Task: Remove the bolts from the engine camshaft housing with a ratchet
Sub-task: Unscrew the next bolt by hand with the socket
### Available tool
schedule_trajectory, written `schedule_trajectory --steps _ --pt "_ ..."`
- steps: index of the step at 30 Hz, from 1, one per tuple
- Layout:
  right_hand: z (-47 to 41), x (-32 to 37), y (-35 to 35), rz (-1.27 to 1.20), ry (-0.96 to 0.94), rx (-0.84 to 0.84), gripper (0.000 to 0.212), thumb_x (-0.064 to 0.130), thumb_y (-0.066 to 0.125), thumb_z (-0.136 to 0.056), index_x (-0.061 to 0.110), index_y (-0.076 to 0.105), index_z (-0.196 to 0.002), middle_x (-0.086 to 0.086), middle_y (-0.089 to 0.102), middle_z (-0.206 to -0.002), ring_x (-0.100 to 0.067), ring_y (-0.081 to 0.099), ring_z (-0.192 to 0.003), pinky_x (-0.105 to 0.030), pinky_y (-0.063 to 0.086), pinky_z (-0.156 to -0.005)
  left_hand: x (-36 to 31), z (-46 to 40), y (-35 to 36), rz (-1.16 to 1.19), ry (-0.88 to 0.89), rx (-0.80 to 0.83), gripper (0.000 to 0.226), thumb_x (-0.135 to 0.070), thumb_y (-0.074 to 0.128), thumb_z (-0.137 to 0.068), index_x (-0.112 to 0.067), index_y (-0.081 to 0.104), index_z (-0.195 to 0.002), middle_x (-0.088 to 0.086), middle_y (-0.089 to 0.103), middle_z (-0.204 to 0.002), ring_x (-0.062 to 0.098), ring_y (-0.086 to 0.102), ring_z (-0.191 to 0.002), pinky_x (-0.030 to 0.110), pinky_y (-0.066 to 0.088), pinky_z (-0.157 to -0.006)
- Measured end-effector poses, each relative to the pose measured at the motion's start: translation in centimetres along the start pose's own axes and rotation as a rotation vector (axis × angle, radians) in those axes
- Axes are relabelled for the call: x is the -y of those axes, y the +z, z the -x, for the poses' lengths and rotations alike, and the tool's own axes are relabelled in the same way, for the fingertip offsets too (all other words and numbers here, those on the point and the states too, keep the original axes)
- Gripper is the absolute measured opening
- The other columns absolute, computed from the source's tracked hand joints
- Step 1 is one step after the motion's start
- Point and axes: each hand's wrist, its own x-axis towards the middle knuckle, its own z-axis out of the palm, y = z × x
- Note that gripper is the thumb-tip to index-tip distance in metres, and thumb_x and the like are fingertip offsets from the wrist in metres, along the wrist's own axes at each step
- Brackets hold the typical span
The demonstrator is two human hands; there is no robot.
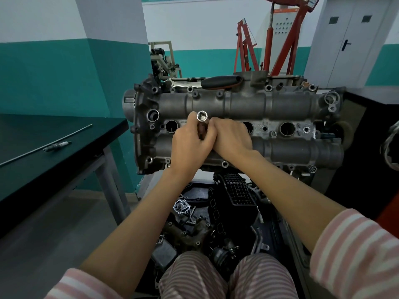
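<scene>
Camshaft housing (237, 104) sits on the engine straight ahead of you, in a room with teal-and-white walls and a grey double door (349, 39) at the far right. One dark worktop (54, 152) stands to your left, carrying one thin rod (46, 145) and one spark plug (57, 146). Two red hoist frames (267, 44) rise behind the engine. Your left hand (190, 145) grips a socket (202, 116), open end up; your right hand (232, 135) curls against it, fingers hidden. A black-handled ratchet (220, 82) lies along the housing's far edge.
</scene>
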Motion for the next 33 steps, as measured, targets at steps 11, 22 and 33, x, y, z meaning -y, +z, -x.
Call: schedule_trajectory --steps 11,22,33 --pt "0.02 -0.04 0.19 0.005 -0.011 -0.05 0.025 0.033 0.044 -0.089 0.012 0.056 -0.092 -0.01 0.066 -0.082 -0.031 0.062 -0.077 -0.03 0.025 -0.055 -0.33 -0.4 0.03 0.005 -0.038 -0.001 0.037 -0.032 0.057 -0.092 -0.006 0.056 -0.066 -0.007 0.038 -0.044 0.01 0.037 -0.044 0.025 0.034 -0.05" --pt "0.11 0.0 0.24 -0.033 -0.032 -0.033 0.02 0.03 0.043 -0.093 0.016 0.028 -0.089 -0.008 0.061 -0.076 -0.024 0.046 -0.059 -0.032 0.029 -0.053 -0.15 0.06 -0.14 -0.012 0.004 0.033 0.017 -0.023 0.053 -0.092 -0.006 0.053 -0.089 0.0 0.055 -0.062 0.012 0.051 -0.054 0.023 0.038 -0.052" --pt "0.1 -0.04 -0.09 0.012 -0.003 -0.018 0.021 0.027 0.042 -0.091 0.016 0.044 -0.074 -0.011 0.065 -0.081 -0.032 0.06 -0.075 -0.031 0.027 -0.056 -0.59 -0.37 0.03 -0.029 0.005 0.006 0.053 -0.032 0.058 -0.092 -0.023 0.025 -0.051 -0.01 0.026 -0.043 0.01 0.026 -0.041 0.022 0.028 -0.047"
